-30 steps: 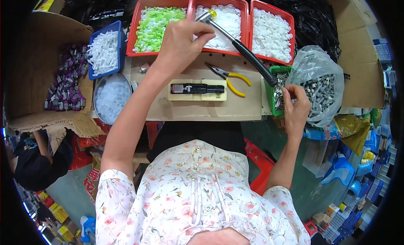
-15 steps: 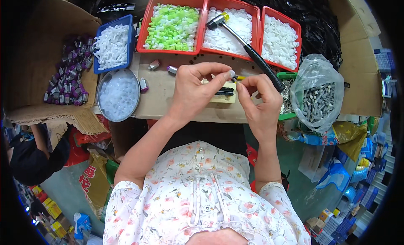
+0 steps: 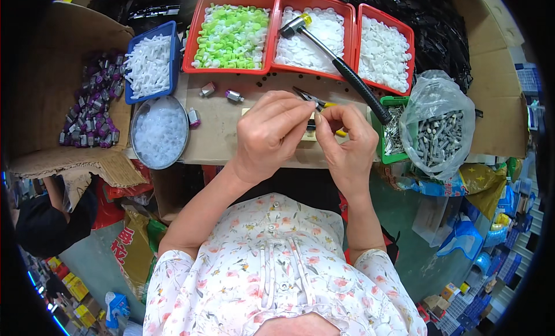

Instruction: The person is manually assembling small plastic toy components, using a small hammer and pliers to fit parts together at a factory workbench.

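My left hand [image 3: 270, 134] and my right hand [image 3: 351, 140] meet over the middle of the cardboard-covered table. The left hand's thumb and fingers are pinched together, largely turned away from view. My right thumb and forefinger close on a tiny part at the same spot, too small and covered to name. Just beyond the fingertips lie pliers [image 3: 309, 95] with dark jaws and yellow-and-black handles. Under the hands sits a cream block [image 3: 307, 136] with a black piece on it, mostly hidden.
Red bins hold green-and-white [image 3: 231, 38] and white plastic parts [image 3: 384, 53]; a hammer [image 3: 347, 73] lies across them. At left are a blue bin [image 3: 150, 64], a round dish [image 3: 160, 131] and a carton of purple-and-silver pieces [image 3: 95, 108]. At right are a green tray [image 3: 394, 131] and a plastic bag [image 3: 439, 128].
My fingertips have come closer together, and the left hand has turned so that its back covers its pinch. The small white round piece seen in the left fingers is now hidden.
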`<control>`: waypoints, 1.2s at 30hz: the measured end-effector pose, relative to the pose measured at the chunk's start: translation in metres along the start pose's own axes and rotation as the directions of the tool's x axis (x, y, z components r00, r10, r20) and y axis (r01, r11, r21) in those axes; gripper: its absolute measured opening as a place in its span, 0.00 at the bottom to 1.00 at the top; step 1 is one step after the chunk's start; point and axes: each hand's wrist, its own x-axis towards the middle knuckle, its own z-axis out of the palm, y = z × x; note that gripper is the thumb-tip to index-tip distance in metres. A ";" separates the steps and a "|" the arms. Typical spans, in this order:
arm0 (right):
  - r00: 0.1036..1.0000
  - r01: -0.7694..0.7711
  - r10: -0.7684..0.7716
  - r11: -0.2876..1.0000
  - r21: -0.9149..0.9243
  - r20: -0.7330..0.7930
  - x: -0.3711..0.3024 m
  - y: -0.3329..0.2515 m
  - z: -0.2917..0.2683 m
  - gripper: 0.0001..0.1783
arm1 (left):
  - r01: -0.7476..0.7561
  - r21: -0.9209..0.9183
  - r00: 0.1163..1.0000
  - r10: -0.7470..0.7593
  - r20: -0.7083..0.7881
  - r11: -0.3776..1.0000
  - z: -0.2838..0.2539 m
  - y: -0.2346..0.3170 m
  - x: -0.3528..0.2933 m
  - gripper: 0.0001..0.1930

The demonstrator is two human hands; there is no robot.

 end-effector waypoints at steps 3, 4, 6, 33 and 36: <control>0.998 -0.061 0.063 0.987 0.148 -0.010 -0.001 0.002 0.005 0.05 | -0.074 0.042 0.997 0.076 -0.034 0.996 0.002 0.001 -0.004 0.12; 0.998 -0.061 0.063 0.987 0.148 -0.011 -0.001 0.005 0.006 0.05 | -0.099 0.050 0.993 0.102 -0.055 0.994 0.003 0.000 -0.005 0.12; 0.999 -0.042 0.041 0.978 0.206 0.008 -0.001 0.009 0.009 0.06 | -0.079 0.024 0.995 0.080 -0.064 0.997 0.001 -0.002 -0.006 0.12; 0.939 0.322 -0.322 0.947 0.023 0.117 -0.007 0.023 0.023 0.10 | 0.185 -0.069 0.980 -0.178 0.088 0.980 -0.032 -0.012 -0.032 0.17; 0.900 0.423 -0.402 0.899 -0.114 0.171 -0.004 0.028 0.028 0.10 | 0.064 0.153 0.995 -0.074 0.062 0.986 -0.036 -0.018 -0.042 0.18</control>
